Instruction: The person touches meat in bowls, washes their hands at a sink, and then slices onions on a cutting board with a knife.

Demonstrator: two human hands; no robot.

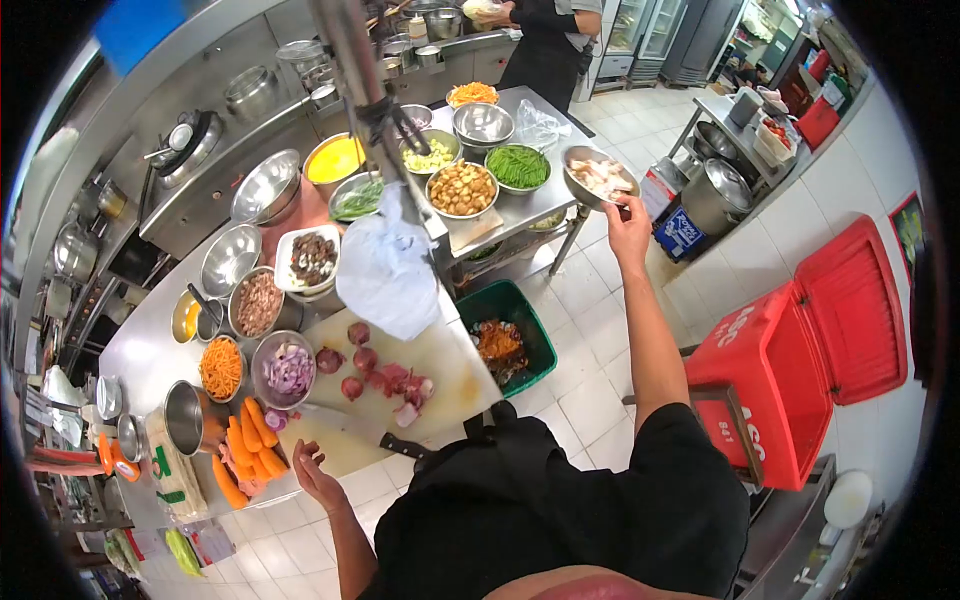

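Observation:
My right hand [627, 225] stretches out to the right and grips the rim of a metal bowl [582, 192]. Pale, whitish pieces [602, 178] that look like raw meat lie in it. The bowl is off the floor, beside the far table's edge. Over the near table's front edge, my left hand [318, 480] is empty with its fingers loosely apart. Closest to it are a pile of peeled carrots [250, 440] and a knife [400, 445] lying on the cutting board [340, 430]. Red onions [365, 358] and onion peel [405, 385] are on that board.
Bowls of chopped onion [288, 370], shredded carrot [221, 368], minced meat [258, 303], browned cubes [462, 190] and green beans [518, 167] crowd the tables. A green scrap bin [548, 345] stands below; a red lidded bin [760, 370] is at right. A co-worker [545, 50] stands behind.

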